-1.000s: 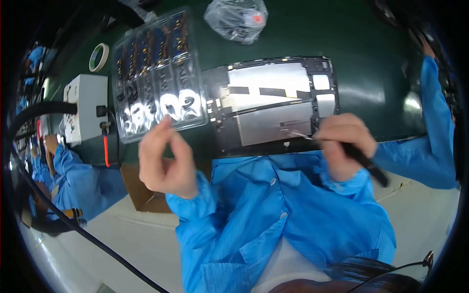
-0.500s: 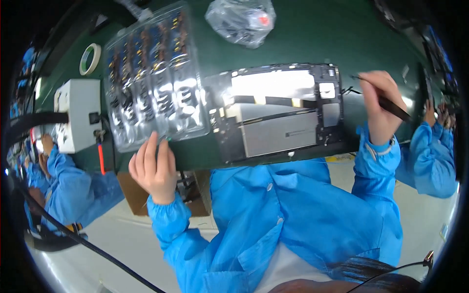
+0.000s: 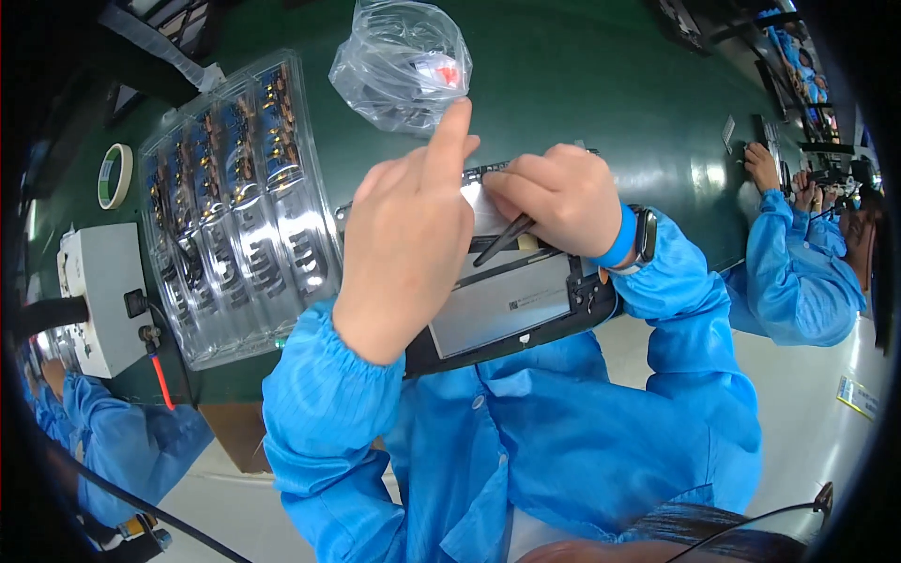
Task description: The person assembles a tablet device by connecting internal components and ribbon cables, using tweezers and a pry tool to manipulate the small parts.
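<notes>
An opened tablet-like device point(image 3: 502, 310) with a silver battery panel lies in front of me at the bench's near edge. My left hand point(image 3: 408, 239) is over its left part, the index finger stretched out and its tip overlapping the plastic bag's lower edge in view; whether it touches the bag I cannot tell. Its other fingers are partly hidden. My right hand point(image 3: 563, 202) is closed in a pinch at the device's far edge, gripping black slim tweezers point(image 3: 505, 240) that slant across it. Their working tips are hidden by my fingers.
Beyond lies a clear plastic bag point(image 3: 399, 66) with something inside. On the left are a clear blister tray point(image 3: 249, 272) of small circuit parts, a tape roll point(image 3: 114, 176) and a white box point(image 3: 108, 300) with cables. Co-workers in blue sleeves point(image 3: 798, 272) sit at both sides.
My left hand has moved from beside the tray to over the device. The right hand, with the tweezers, has come left from beyond the device's right edge. The view has shifted.
</notes>
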Action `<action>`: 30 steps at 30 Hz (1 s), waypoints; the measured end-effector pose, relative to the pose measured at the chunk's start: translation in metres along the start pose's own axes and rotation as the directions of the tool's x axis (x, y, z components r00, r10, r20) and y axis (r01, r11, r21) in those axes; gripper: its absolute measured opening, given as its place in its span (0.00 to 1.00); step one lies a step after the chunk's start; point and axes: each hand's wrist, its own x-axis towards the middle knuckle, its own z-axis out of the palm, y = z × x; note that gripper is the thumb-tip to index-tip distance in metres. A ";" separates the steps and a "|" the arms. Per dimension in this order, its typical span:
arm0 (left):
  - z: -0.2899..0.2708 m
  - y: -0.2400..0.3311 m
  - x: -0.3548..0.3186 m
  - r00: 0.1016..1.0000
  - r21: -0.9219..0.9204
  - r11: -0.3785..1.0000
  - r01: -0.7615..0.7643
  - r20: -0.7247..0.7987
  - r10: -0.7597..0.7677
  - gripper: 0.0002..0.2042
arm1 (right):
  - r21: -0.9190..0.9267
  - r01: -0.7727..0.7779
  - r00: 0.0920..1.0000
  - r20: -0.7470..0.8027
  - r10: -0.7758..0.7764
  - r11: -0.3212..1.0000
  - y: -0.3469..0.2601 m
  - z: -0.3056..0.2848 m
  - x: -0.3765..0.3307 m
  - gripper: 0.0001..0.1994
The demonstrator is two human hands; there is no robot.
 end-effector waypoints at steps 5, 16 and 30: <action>0.012 -0.011 -0.003 0.999 -0.014 0.999 -0.049 -0.013 0.049 0.31 | -0.085 0.034 0.999 0.004 -0.034 0.996 -0.004 0.002 0.000 0.11; 0.017 -0.002 -0.009 0.986 0.211 0.973 -0.095 0.156 0.062 0.35 | 0.171 -0.172 0.985 0.044 0.166 0.970 0.011 -0.032 -0.005 0.11; 0.010 0.014 -0.010 0.965 0.390 0.905 -0.169 0.253 0.071 0.32 | 0.267 -0.601 0.760 -0.102 0.642 0.753 0.022 -0.031 -0.067 0.11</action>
